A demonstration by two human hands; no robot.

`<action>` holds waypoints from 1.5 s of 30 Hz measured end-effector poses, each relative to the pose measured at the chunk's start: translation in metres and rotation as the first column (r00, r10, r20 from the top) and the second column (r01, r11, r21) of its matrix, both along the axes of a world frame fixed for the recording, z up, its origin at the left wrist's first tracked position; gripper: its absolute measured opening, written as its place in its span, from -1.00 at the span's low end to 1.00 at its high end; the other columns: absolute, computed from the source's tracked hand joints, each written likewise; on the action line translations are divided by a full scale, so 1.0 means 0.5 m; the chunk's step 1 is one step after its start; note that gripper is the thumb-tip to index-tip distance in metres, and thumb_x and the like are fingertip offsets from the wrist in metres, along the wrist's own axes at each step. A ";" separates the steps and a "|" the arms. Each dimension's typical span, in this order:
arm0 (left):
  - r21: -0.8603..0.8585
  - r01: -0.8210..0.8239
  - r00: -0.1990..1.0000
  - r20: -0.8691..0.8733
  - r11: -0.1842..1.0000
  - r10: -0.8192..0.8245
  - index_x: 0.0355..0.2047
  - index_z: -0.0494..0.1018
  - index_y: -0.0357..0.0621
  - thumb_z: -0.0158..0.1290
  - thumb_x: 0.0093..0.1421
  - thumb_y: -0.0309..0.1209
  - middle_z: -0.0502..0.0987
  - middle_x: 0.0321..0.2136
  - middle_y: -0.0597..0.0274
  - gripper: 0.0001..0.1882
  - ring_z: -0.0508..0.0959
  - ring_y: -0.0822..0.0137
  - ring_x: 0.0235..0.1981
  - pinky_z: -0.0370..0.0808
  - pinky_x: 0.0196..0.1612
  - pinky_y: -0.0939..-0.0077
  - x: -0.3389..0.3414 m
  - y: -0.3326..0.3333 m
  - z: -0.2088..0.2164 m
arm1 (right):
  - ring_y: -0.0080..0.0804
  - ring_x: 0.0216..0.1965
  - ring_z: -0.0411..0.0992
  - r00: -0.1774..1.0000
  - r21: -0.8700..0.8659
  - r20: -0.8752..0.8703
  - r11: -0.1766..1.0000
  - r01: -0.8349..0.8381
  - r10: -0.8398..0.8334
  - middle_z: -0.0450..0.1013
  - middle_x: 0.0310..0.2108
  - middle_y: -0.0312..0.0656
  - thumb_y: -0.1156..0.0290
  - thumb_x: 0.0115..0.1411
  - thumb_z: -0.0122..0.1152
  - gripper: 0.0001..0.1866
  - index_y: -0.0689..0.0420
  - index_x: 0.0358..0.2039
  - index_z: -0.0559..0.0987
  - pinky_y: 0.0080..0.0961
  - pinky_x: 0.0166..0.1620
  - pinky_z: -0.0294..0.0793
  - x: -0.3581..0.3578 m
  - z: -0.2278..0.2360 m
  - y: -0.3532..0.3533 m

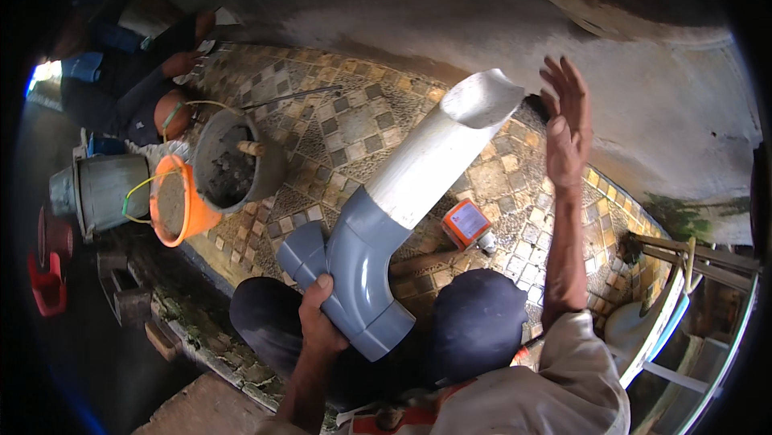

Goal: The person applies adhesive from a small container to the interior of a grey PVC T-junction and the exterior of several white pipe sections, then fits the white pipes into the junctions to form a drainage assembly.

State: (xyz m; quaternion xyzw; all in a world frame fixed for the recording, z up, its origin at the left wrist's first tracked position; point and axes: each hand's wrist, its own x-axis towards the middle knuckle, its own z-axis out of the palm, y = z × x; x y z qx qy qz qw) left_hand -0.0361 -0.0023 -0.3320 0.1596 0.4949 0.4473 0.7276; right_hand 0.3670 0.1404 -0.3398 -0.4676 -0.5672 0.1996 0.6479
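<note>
My left hand (320, 319) grips a grey plastic pipe fitting (354, 254) with a branch, holding it between my knees. A wide white pipe (438, 153) is joined to the fitting's upper end and slants up to the right. Its far end is cut unevenly, with a curved, open edge. My right hand (567, 117) is raised beside that end, apart from the pipe, fingers stretched out and holding nothing. On the tiles right of the fitting lies an orange can (467, 223) with a white label and a pale cap.
At left stand a dark bucket (269, 166) with a wooden-handled tool, an orange bucket (193, 218) of grey material and a grey bucket (112, 190) on its side. Another person (133, 89) sits at far left. A wall (386, 9) runs behind; a wooden frame (667, 314) leans at right.
</note>
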 end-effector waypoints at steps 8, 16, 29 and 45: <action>0.065 0.004 0.992 -0.127 0.998 0.004 0.21 0.42 -0.32 0.00 0.37 -0.04 0.61 -0.01 -0.01 -0.38 0.65 0.15 -0.01 0.60 0.09 0.24 0.042 -0.020 -0.034 | 0.05 0.30 0.41 0.295 -0.129 -0.955 0.880 -0.457 0.014 0.42 0.30 0.17 -0.38 0.44 -0.10 -0.05 0.35 0.34 0.34 0.10 0.36 0.36 -0.052 -0.210 0.082; 0.112 0.001 0.992 -0.124 0.994 0.013 0.23 0.38 -0.36 0.10 0.33 -0.13 0.56 0.02 0.02 -0.38 0.63 0.17 0.01 0.57 0.09 0.24 0.068 -0.017 -0.019 | 0.08 0.27 0.44 0.732 -0.466 -0.665 0.847 -0.256 -0.144 0.45 0.21 0.29 -0.24 0.52 -0.11 -0.14 0.45 0.30 0.42 0.03 0.32 0.41 0.009 -0.254 0.175; 0.071 -0.014 0.999 -0.034 0.997 0.017 0.27 0.35 -0.35 0.10 0.35 -0.15 0.56 0.05 0.00 -0.38 0.62 0.13 0.06 0.53 0.19 0.19 0.071 0.007 -0.034 | -0.10 0.26 0.41 0.789 -0.570 -0.581 0.792 -0.219 -0.199 0.44 0.23 0.13 -0.23 0.53 -0.10 -0.14 0.40 0.39 0.35 -0.07 0.28 0.41 0.037 -0.236 0.158; 0.054 -0.166 0.960 0.239 0.985 0.149 0.33 0.32 -0.25 0.14 0.32 -0.14 0.48 0.17 0.07 -0.33 0.48 0.12 0.22 0.35 0.34 0.13 0.293 0.000 -0.219 | -0.02 0.35 0.36 0.899 -0.616 -0.434 0.705 -0.351 0.068 0.39 0.31 0.03 -0.04 0.25 0.44 -0.04 0.19 0.49 0.26 -0.06 0.35 0.37 -0.123 -0.171 -0.361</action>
